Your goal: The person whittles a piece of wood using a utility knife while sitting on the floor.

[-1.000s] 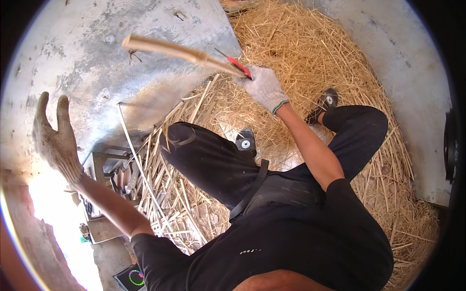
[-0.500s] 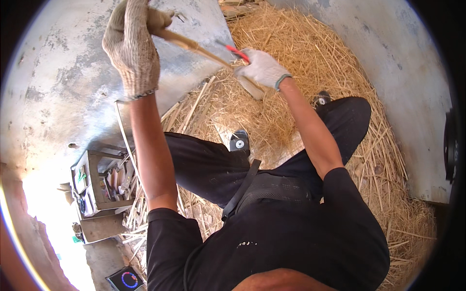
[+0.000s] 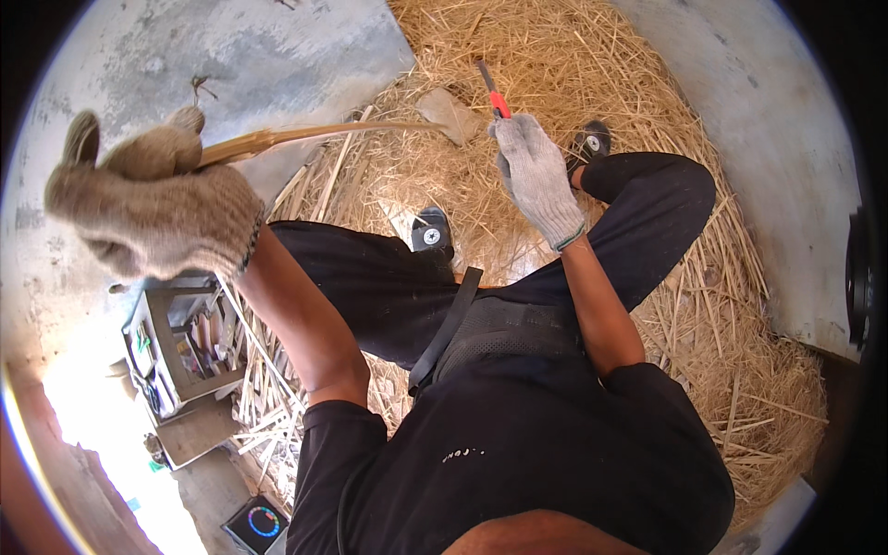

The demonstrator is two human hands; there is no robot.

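My left hand [image 3: 162,199], in a knitted work glove, is closed around the thick end of a bamboo strip [image 3: 250,145], its forefinger sticking out. From there the strip runs rightward, thinning and curving until its tip nears a pale tan block [image 3: 448,115] in the straw. My right hand [image 3: 536,171], gloved too, grips a red-handled knife [image 3: 499,102] with its narrow dark blade pointing up and away. The knife is apart from the strip.
Straw-like bamboo shavings [image 3: 555,55] cover the floor around my legs. Longer split strips [image 3: 338,171] lie at the left, near a wooden box [image 3: 180,370] of odds and ends. Worn walls [image 3: 777,176] stand on both sides. A dark device with a lit ring [image 3: 257,524] sits lower left.
My left hand has swung down and left, drawing the bamboo strip leftward. My right hand has moved right and slightly nearer, with the knife now away from the strip.
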